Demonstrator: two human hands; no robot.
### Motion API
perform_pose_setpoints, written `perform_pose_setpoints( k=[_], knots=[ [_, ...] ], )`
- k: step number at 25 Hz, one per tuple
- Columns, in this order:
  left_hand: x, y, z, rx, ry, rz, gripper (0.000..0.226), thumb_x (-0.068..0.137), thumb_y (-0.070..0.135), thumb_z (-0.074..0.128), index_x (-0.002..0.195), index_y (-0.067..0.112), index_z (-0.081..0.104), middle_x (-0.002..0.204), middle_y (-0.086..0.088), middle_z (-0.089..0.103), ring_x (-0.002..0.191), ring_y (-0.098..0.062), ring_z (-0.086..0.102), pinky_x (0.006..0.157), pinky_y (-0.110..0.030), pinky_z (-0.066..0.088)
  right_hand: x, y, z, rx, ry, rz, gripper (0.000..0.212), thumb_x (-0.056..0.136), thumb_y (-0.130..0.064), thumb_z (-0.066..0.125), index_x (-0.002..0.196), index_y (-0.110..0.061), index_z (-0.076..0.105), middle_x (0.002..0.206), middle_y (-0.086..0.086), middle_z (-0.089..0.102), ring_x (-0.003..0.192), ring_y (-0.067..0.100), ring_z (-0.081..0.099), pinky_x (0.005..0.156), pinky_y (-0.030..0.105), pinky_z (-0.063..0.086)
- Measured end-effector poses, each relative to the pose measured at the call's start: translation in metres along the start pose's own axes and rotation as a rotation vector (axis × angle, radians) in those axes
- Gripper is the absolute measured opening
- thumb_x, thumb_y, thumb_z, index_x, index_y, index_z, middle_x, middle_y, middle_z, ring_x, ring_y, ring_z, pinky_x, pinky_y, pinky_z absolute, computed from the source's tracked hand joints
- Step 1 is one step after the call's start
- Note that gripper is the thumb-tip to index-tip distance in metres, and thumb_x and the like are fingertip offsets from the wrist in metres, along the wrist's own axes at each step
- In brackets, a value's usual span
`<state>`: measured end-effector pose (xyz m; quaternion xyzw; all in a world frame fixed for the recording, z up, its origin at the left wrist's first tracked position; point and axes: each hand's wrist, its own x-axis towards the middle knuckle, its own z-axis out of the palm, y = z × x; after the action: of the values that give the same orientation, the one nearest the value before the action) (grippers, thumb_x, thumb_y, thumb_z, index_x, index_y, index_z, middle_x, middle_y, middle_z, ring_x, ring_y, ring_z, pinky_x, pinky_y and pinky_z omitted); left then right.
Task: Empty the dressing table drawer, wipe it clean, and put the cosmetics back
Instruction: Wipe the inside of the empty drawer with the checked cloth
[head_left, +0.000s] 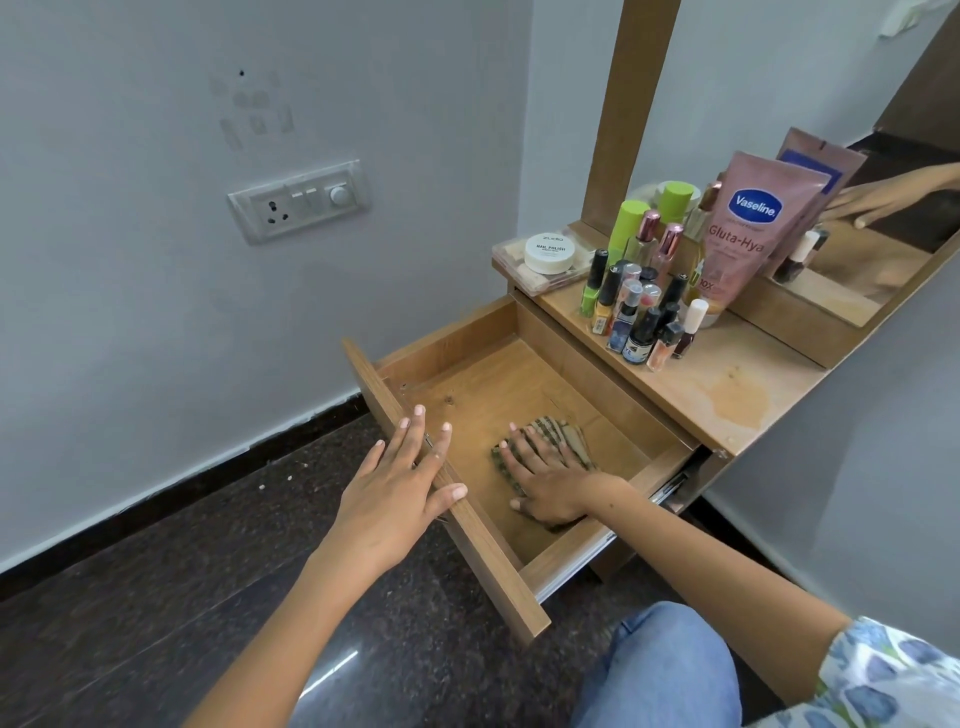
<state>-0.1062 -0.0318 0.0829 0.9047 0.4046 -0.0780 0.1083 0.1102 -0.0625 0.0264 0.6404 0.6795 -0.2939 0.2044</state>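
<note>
The wooden drawer (467, 364) stands pulled out, with only a striped cloth (563, 434) on its floor. My right hand (545, 483) lies flat on that cloth, fingers spread, pressing it down near the drawer's right side. My left hand (402, 478) rests open on the drawer's front panel (493, 561), thumb hooked over the top edge. On the table top (727, 384) stand several nail polish bottles (641, 317), a pink Vaseline tube (748, 228), green-capped bottles (626, 228), and a white nail polish remover jar (549, 253) on a clear palette box.
A mirror (857, 156) in a wooden frame rises behind the cosmetics. A switch and socket plate (301, 200) is on the wall at left. Dark speckled floor lies below, and my knee in blue jeans (660, 670) is at the bottom.
</note>
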Motion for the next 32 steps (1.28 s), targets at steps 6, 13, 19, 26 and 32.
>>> perform_pose_setpoints(
  k=[6,13,19,26,32],
  knots=[
    [-0.002,0.002,-0.001,-0.007,-0.007,-0.021,0.079,0.077,0.069,-0.007,0.144,0.029,-0.019,0.147,-0.002,-0.035,0.141,-0.014,-0.022,0.116,-0.032,-0.005,0.01,-0.001,0.0,0.05,0.036,0.006,0.075,0.101,-0.044,0.029,0.147,-0.017,-0.024,0.148,0.003,-0.042,0.138,0.024,-0.035,0.114,0.051,-0.013],
    [-0.003,0.004,-0.003,-0.008,-0.03,-0.02,0.076,0.077,0.066,0.0,0.14,0.03,-0.024,0.146,0.0,-0.036,0.139,-0.011,-0.024,0.116,-0.032,-0.006,0.01,0.036,-0.018,0.173,0.085,0.186,0.076,0.1,-0.051,0.022,0.145,-0.015,-0.027,0.145,0.004,-0.045,0.136,0.027,-0.039,0.112,0.052,-0.017],
    [-0.003,0.005,-0.005,-0.024,-0.04,-0.025,0.086,0.067,0.067,-0.008,0.142,0.029,-0.022,0.147,-0.001,-0.036,0.14,-0.013,-0.023,0.116,-0.032,-0.005,-0.01,-0.015,-0.014,0.343,-0.086,-0.116,0.077,0.101,-0.03,0.039,0.148,-0.017,-0.02,0.151,0.004,-0.032,0.141,0.025,-0.027,0.115,0.053,-0.011],
    [-0.003,0.006,-0.007,-0.026,-0.043,-0.024,0.088,0.065,0.067,-0.009,0.143,0.029,-0.021,0.147,-0.001,-0.035,0.14,-0.013,-0.023,0.117,-0.033,-0.004,-0.019,-0.004,-0.005,0.012,0.093,-0.175,0.082,0.088,-0.018,0.065,0.151,-0.023,0.013,0.16,-0.004,-0.008,0.147,0.022,-0.005,0.12,0.043,0.003],
    [-0.002,0.005,-0.002,0.009,-0.049,-0.032,0.073,0.084,0.06,0.005,0.145,0.028,-0.019,0.148,-0.003,-0.035,0.141,-0.016,-0.023,0.117,-0.034,-0.004,0.011,-0.024,-0.015,-0.017,0.183,-0.221,0.077,0.09,0.0,0.056,0.151,-0.021,0.016,0.16,-0.001,-0.009,0.147,0.023,-0.008,0.12,0.046,0.011]
  ],
)
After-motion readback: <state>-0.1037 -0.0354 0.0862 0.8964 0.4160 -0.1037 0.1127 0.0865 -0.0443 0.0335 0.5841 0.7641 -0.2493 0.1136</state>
